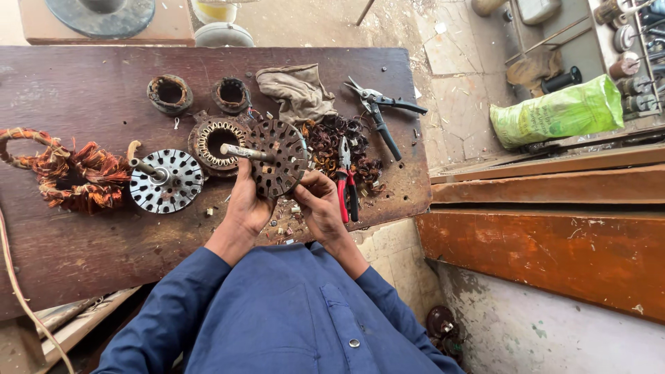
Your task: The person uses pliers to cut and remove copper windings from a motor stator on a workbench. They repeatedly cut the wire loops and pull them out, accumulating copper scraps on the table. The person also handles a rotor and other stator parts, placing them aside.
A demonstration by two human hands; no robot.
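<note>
Both hands are gripping one rusty slotted rotor disc [278, 158] with its steel shaft, tilted just above the tabletop [83, 242]; the left hand [246, 201] is closing on its lower rim, the right hand [317, 201] is pinching its right edge. Slipping could drop the disc onto the red-handled pliers [348, 183] beside it. Lying nearby: one second silver rotor [168, 181], three empty stator rings [216, 138], one pair of snips [382, 114], one rag [298, 90], two heaps of stripped copper wire [76, 176].
</note>
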